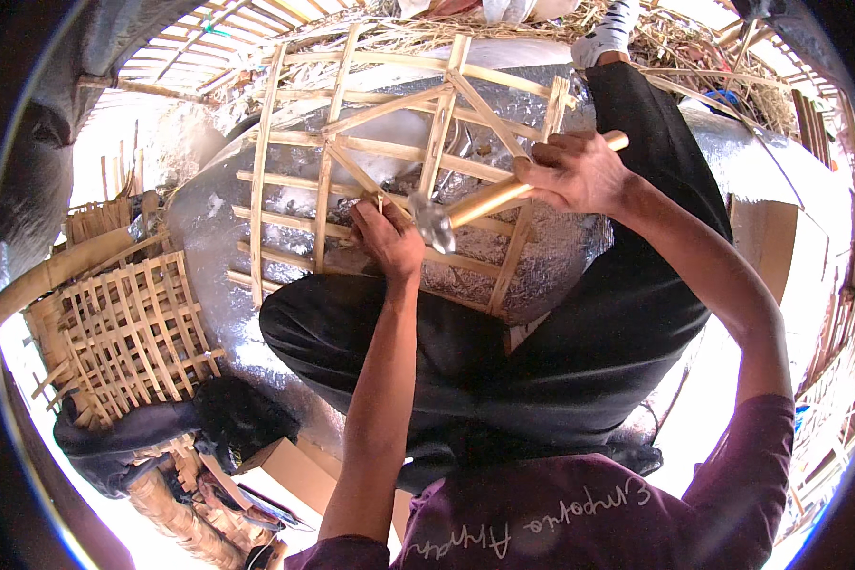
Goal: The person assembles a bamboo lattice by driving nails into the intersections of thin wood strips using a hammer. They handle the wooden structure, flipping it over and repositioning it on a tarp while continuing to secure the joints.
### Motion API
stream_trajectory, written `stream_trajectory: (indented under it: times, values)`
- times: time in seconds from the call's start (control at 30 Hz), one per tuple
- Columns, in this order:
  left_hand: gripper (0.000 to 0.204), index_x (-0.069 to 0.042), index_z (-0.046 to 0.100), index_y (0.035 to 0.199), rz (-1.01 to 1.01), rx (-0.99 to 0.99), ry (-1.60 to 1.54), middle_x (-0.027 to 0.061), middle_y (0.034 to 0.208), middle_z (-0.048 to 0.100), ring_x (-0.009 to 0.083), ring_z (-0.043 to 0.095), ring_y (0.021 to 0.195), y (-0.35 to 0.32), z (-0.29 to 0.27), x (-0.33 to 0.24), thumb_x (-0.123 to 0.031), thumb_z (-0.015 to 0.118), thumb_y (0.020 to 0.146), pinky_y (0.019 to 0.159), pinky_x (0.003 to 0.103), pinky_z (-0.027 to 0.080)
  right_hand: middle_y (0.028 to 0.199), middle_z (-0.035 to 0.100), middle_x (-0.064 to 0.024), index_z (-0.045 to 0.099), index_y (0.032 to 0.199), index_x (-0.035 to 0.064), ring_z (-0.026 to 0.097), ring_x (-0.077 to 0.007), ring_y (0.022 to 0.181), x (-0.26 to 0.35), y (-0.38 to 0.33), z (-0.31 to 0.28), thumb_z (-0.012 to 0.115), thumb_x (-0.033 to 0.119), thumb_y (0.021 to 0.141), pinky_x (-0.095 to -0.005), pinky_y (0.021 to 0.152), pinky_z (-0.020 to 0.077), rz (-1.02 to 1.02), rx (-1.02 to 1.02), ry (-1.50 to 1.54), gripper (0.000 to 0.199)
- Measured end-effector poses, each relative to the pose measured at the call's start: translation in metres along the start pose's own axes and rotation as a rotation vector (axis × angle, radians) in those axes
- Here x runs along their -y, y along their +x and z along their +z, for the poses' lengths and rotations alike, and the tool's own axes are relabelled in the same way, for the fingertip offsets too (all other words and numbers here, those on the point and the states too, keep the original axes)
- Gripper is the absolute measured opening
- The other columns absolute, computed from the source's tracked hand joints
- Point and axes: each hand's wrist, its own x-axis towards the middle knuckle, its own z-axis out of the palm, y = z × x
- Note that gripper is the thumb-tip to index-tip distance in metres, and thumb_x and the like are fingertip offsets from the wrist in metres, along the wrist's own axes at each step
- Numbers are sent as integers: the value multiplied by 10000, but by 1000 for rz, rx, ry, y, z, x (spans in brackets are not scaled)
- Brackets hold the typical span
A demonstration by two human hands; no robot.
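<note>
Here, my right hand [572, 173] grips the hammer [489, 201]; my left hand [389, 239] touches the wooden lattice [441, 123], its grip unclear.

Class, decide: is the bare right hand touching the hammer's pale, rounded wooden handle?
Touching: the head view shows the right hand curled around the wooden handle.

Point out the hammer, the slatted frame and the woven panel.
Hammer [489, 201]: head view, on its handle.
Slatted frame [441, 123]: head view, on a central slat.
Woven panel [131, 328]: head view, on its middle.
</note>
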Motion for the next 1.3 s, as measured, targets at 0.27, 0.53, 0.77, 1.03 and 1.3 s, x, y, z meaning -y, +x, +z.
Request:
stream_trajectory:
  times: [0.27, 0.53, 0.77, 1.03, 1.3]
  values:
    - [287, 47, 486, 978, -26, 3, 7, 249, 934, 490, 445, 494, 905, -1, -5, -10, -236, 442, 990, 790, 529, 368, 814, 660, -58, 571, 1137, 209, 656, -233, 578, -6, -3, 6, 539, 401, 945, -386, 499, 549, 106, 15, 56, 274]
    - [133, -25, 496, 944, -96, -3, 0, 193, 928, 516, 420, 507, 912, -1, -4, -10, -158, 505, 933, 830, 490, 339, 750, 653, -55, 570, 1163, 203, 659, -230, 570, 6, 3, 4, 540, 433, 946, -395, 486, 535, 198, 34, 108, 318]
    - [165, -14, 488, 944, -55, -10, -41, 193, 925, 514, 415, 511, 908, 0, -2, -11, -179, 486, 954, 833, 496, 331, 847, 667, -57, 559, 1174, 193, 683, -234, 641, 4, -5, 11, 540, 407, 944, -385, 497, 550, 165, 90, -16, 315]
    - [262, 44, 461, 959, -73, 26, -58, 247, 915, 490, 428, 504, 875, -4, -3, -2, -216, 440, 988, 768, 505, 385, 841, 672, -81, 535, 1152, 185, 680, -274, 642, 8, 0, 6, 512, 450, 949, -412, 492, 541, 274, 152, 20, 335]
    - [177, -9, 491, 960, -130, 36, -23, 207, 924, 517, 437, 511, 920, -2, 1, -3, -185, 495, 942, 847, 498, 343, 791, 664, -75, 512, 1162, 176, 677, -274, 609, 15, 7, -2, 524, 395, 950, -417, 500, 541, 352, 255, 47, 305]
